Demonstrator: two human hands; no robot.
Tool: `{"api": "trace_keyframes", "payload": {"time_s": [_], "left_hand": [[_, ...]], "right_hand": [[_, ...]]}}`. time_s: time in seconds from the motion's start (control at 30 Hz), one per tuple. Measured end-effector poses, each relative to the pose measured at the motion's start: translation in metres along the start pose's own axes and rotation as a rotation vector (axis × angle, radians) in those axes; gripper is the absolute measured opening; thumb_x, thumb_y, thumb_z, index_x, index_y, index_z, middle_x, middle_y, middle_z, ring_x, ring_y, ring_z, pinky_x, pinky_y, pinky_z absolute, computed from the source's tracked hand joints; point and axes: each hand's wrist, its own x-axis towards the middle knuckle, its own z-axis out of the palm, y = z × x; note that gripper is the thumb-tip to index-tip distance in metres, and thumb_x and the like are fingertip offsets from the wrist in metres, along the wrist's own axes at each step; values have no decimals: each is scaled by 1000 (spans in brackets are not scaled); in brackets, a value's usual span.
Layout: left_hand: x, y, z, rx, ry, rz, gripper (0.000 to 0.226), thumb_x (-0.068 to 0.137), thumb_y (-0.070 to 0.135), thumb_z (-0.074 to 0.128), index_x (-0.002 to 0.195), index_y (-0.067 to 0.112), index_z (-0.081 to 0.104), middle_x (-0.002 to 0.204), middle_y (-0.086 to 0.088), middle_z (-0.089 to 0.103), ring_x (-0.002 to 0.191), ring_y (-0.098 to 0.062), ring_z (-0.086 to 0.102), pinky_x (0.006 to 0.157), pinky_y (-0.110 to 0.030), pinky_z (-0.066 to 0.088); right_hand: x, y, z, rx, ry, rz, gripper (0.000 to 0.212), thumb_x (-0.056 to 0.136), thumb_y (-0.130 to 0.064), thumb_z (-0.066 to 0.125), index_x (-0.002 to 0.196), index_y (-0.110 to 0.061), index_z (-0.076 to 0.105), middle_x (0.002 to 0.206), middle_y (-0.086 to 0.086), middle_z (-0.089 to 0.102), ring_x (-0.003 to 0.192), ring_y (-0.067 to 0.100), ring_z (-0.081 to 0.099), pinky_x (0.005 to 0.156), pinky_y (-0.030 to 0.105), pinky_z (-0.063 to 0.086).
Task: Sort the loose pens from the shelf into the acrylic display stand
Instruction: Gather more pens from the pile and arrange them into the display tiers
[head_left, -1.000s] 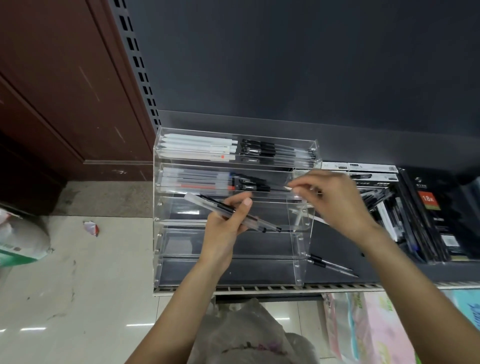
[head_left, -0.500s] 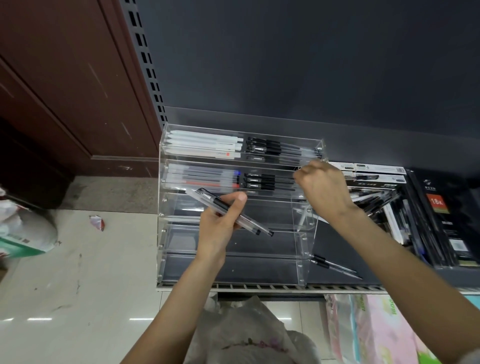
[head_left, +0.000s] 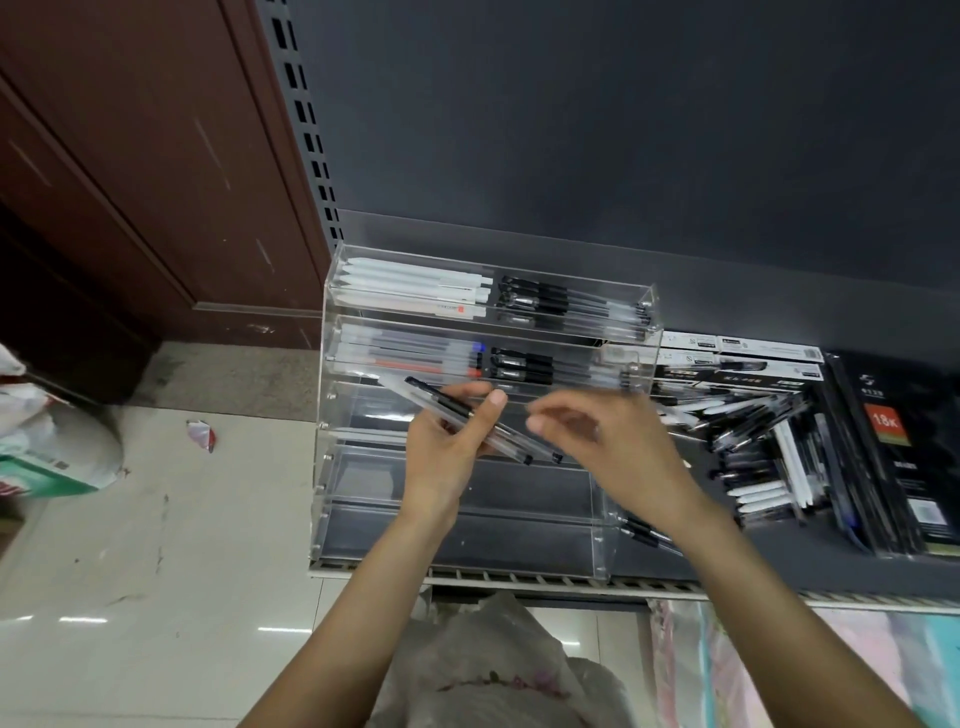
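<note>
Far left, a bag (head_left: 49, 452) slumps on the floor, with a scrap (head_left: 200, 434) of wrapper lying beside it; then comes the stand (head_left: 332, 415), sitting at the left end of the shelf (head_left: 519, 578), its top two tiers stocked with white pens (head_left: 415, 288) and black-capped ones (head_left: 566, 306) above, clear-barrelled ones (head_left: 410, 353) and more black caps below, the three lower tiers showing only bare trays. Here's the left hand (head_left: 447, 452), in front of the middle tier, fingers curled around a small bunch of clear pens (head_left: 483, 423), thumb pressed on top; the barrels run diagonally through the grip, black caps poking out up-left, tips jutting down-right past the fingers. The right hand (head_left: 608, 447) hovers just beside those tips, fingers loosely bent and holding nothing, blurred. Two loose pens (head_left: 644, 532) lie on the shelf just under the right wrist, beside the stand's right wall. Further right, a heap of loose pens (head_left: 753, 447), then boxes (head_left: 727, 358) behind it and black packs (head_left: 904, 447) at the far edge
</note>
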Motion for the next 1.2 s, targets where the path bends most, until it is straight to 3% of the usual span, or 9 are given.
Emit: {"api": "trace_keyframes", "payload": {"time_s": [0.17,0.27,0.33,0.47,0.7,0.87,0.97,1.07,1.2], "left_hand": [[-3,-4,6,62,-41,90,28,73,33,70,94,15,65,77,-1,66,73,-15,67,69,-28,57],[-6,-3,6,29,-5,60,21,75,34,67,83,15,62,64,0,57,57,-8,59,56,-18,50],[-5,-4,2,34,40,19,24,79,36,64,73,14,56,54,7,51,51,-8,54,53,-18,47],[-6,-5,-8,41,105,-21,32,86,40,56,73,10,55,50,6,48,44,-6,47,46,-17,43],[-10,-7,-10,11,148,-9,27,95,28,52,78,8,56,60,-2,44,46,-4,48,44,-16,42],[-14,-11,-12,23,138,19,27,92,29,53,82,4,57,51,7,48,43,-6,47,45,-17,43],[-15,-13,-12,27,146,23,28,92,27,55,88,-1,59,51,7,53,44,-7,52,48,-17,46],[-14,-13,-10,36,140,21,29,92,26,55,91,-3,58,51,6,57,45,-8,55,51,-17,49],[-15,-14,-8,49,124,12,31,92,27,55,92,-4,58,52,7,58,49,-8,58,54,-18,51]], "right_hand": [[-8,2,7,163,-47,112,10,79,-20,73,89,-22,73,75,-17,69,72,-5,64,72,10,48],[-3,21,-19,-27,177,55,12,78,-18,74,89,-22,74,76,-14,69,69,-4,63,68,6,45],[3,37,-37,-233,271,3,10,79,-18,74,89,-22,73,77,-9,72,65,3,64,67,21,52],[19,53,-47,-439,120,-94,9,82,-15,72,89,-19,73,81,-5,74,72,20,69,68,36,55],[44,55,-43,-485,-132,-164,9,86,-18,67,92,-18,74,86,-1,74,79,21,68,74,38,53],[49,59,-45,-508,-270,-162,18,87,-12,64,101,-19,74,101,-2,73,92,22,67,80,37,52],[46,57,-41,-588,-249,-210,24,89,-7,61,108,-17,71,108,2,70,95,27,66,79,41,53],[39,47,-31,-511,-153,-264,29,86,2,59,106,-16,71,105,0,71,88,24,69,73,41,56],[34,40,-23,-457,-124,-194,29,93,-4,48,105,-18,70,109,-4,69,93,19,67,79,36,53]]}}
